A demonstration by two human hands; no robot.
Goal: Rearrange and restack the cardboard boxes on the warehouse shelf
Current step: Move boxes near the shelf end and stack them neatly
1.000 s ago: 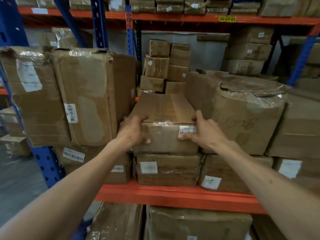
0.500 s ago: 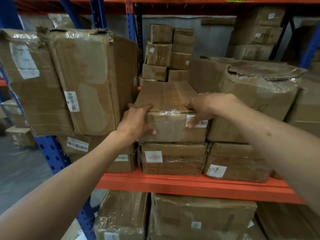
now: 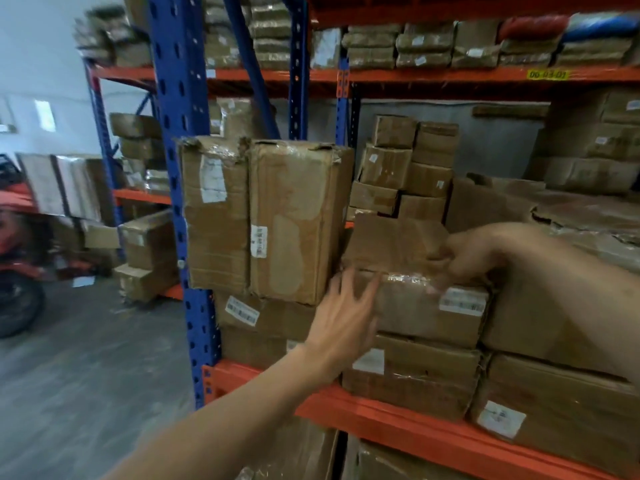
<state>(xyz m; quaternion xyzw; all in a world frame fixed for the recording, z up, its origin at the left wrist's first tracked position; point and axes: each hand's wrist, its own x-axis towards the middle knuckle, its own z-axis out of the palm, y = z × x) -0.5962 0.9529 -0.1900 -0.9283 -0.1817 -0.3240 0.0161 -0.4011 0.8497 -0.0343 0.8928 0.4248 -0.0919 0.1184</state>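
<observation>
A taped brown cardboard box point(image 3: 412, 282) with a barcode label lies on top of another box point(image 3: 412, 379) on the orange shelf beam point(image 3: 398, 415). My right hand point(image 3: 465, 258) is curled over the box's top right front corner and grips it. My left hand point(image 3: 341, 317) is off the box at its left front edge, fingers spread and blurred. Two tall upright boxes point(image 3: 294, 220) stand just left of it.
A large crumpled box point(image 3: 554, 271) sits to the right. Small boxes point(image 3: 405, 168) are stacked behind. A blue rack upright point(image 3: 183, 202) stands at the left. A red vehicle point(image 3: 17, 244) stands on the grey floor at the far left.
My left hand has let go of the box's left corner and now spreads open. My right hand stays on the box. My view has swung left and up.
</observation>
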